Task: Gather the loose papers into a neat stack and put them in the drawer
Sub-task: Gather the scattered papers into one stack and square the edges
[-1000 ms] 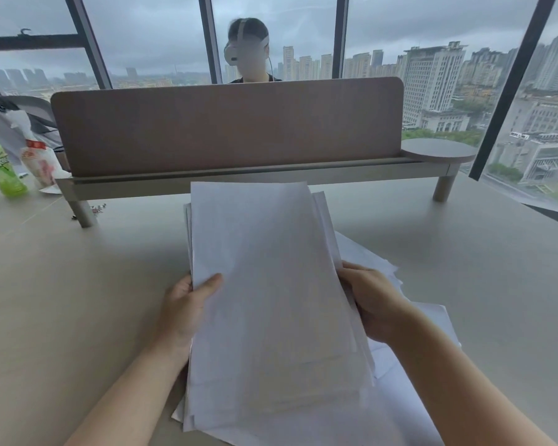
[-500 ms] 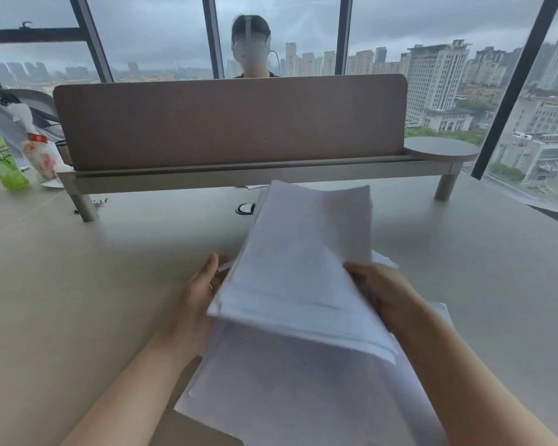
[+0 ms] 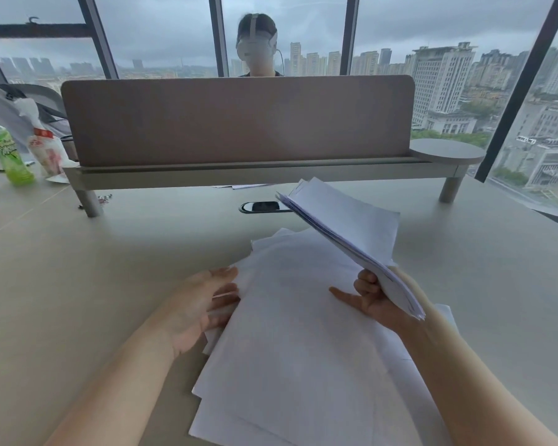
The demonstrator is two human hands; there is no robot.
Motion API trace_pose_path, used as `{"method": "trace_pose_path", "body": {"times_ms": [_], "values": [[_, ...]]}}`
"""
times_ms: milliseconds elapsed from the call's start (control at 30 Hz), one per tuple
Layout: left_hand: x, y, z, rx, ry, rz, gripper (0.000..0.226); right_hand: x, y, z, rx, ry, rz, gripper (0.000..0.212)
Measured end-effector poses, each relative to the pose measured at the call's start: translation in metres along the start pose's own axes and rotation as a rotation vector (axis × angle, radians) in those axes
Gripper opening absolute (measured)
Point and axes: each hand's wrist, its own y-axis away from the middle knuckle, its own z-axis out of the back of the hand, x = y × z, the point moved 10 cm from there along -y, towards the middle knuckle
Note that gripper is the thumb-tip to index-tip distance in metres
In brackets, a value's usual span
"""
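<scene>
My right hand [image 3: 376, 299] is gripping a tilted sheaf of white papers [image 3: 347, 231] above the pale tabletop [image 3: 78, 284]. My left hand [image 3: 197, 309], fingers relaxed, is touching the loose white sheets [image 3: 290, 349] lying below.

Single head-worn wide-angle view, no second view to overlap with. It looked forward and down across the surface [image 3: 78, 284] toward the divider panel [image 3: 239, 120], which sat mid-frame, upper half. Near edge of frame sat close over the wearer's forearms and hands; the loose sheets [image 3: 297, 349] filled the bottom centre, nearer than the panel. Beyond the panel: another person [image 3: 257, 46] and the windows. Straight lines bowed at the edges.
</scene>
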Motion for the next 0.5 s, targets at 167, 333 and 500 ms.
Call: {"method": "trace_pose_path", "body": {"times_ms": [167, 333, 500], "values": [[0.0, 0.001, -0.003, -0.01, -0.162, -0.07, 0.066, -0.003, -0.004, -0.001, 0.02, -0.029, -0.014, 0.022], [-0.011, 0.005, 0.002, -0.154, -0.345, -0.181, 0.089, -0.006, -0.009, -0.004, 0.052, -0.018, -0.019, 0.025], [0.001, 0.001, 0.001, -0.12, -0.379, -0.068, 0.068, -0.009, -0.017, -0.002, 0.063, -0.002, -0.012, 0.025]]}}
